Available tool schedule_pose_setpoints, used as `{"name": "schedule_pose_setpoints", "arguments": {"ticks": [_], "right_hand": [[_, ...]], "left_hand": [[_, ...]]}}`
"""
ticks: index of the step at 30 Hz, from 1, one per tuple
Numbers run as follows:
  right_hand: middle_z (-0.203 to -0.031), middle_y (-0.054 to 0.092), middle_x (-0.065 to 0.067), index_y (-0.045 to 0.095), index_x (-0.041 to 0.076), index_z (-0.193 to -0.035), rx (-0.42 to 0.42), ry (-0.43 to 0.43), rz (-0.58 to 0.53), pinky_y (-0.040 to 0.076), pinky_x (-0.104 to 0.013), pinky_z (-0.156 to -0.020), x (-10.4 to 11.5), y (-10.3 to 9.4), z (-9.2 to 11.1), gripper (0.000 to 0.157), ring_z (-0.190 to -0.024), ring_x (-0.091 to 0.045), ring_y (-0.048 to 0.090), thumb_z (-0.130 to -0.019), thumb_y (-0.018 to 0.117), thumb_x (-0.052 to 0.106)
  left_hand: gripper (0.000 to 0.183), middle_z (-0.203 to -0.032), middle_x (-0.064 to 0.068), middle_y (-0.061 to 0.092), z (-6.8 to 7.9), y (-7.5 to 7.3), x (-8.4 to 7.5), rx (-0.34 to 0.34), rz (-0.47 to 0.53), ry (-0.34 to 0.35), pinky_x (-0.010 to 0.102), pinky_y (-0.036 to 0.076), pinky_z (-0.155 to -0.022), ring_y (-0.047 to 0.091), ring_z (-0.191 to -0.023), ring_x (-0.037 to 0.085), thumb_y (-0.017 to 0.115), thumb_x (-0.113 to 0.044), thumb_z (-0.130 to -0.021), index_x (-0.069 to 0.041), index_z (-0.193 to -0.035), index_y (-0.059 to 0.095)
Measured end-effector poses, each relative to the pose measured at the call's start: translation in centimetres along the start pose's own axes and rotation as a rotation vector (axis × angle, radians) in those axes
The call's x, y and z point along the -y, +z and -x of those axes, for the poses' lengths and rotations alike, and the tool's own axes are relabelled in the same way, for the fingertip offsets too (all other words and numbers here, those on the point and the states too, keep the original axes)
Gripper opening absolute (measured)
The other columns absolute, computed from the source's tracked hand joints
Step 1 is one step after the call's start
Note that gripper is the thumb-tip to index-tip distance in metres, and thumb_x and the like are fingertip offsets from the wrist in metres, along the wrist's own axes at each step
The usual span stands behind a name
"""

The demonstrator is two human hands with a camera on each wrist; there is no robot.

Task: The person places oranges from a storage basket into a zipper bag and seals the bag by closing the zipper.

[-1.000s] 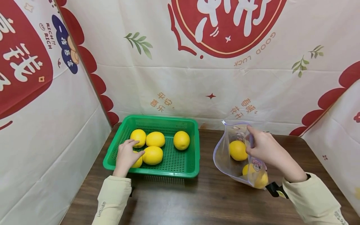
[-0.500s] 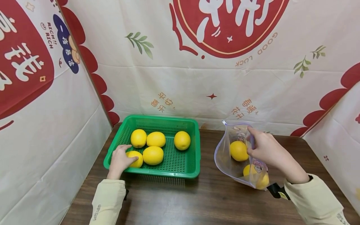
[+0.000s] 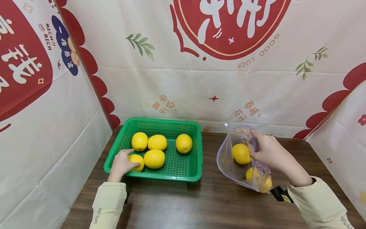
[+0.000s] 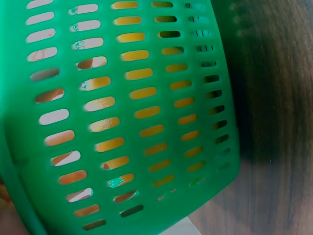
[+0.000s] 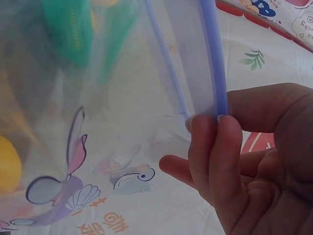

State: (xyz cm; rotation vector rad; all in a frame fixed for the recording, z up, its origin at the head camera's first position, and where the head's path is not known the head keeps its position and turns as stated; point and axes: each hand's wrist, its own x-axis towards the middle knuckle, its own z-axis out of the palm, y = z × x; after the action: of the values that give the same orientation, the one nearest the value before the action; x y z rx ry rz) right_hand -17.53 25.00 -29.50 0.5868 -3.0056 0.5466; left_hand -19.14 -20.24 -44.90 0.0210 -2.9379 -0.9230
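In the head view my left hand [image 3: 121, 164] reaches over the near-left rim of a green plastic basket [image 3: 183, 176]. Its fingers and thumb curl round the nearest-left lemon [image 3: 137, 163]. Several other yellow lemons lie in the basket, one of them [image 3: 154, 159] right beside the held one. On the right, my right hand [image 3: 268, 149] pinches the purple-edged rim of a clear zip bag [image 3: 228, 168], whose mouth gapes. Inside the bag sit a lemon [image 3: 241, 154] and a second one lower down [image 3: 264, 184]. The right wrist view shows fingers and thumb gripping the zip strip [image 5: 220, 73].
A dark wooden table [image 3: 206, 203] carries the basket and bag. A printed white cloth [image 3: 183, 89] stands behind and along both sides. In the left wrist view the basket's slotted wall [image 4: 146, 107] fills most of the picture and hides the hand's grip.
My left hand has shifted slightly left and down, from above the lemons onto the near-left lemon, and now holds it. The right hand and bag have stayed in place.
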Motion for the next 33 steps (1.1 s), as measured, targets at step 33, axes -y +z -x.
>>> {"name": "schedule_pose_setpoints", "arguments": {"ticks": [33], "right_hand": [[-0.093, 0.061, -0.021, 0.033, -0.021, -0.126, 0.023, 0.015, -0.008, 0.04, -0.023, -0.047, 0.35, -0.1, -0.17, 0.071, -0.054, -0.011, 0.045, -0.067, 0.067, -0.002]], "left_hand": [[0.063, -0.108, 0.021, 0.06, -0.04, 0.32, -0.91, 0.045, -0.085, -0.039, 0.051, 0.043, -0.077, 0.054, -0.092, 0.035, 0.083, -0.018, -0.058, 0.0, -0.114, 0.061]]}}
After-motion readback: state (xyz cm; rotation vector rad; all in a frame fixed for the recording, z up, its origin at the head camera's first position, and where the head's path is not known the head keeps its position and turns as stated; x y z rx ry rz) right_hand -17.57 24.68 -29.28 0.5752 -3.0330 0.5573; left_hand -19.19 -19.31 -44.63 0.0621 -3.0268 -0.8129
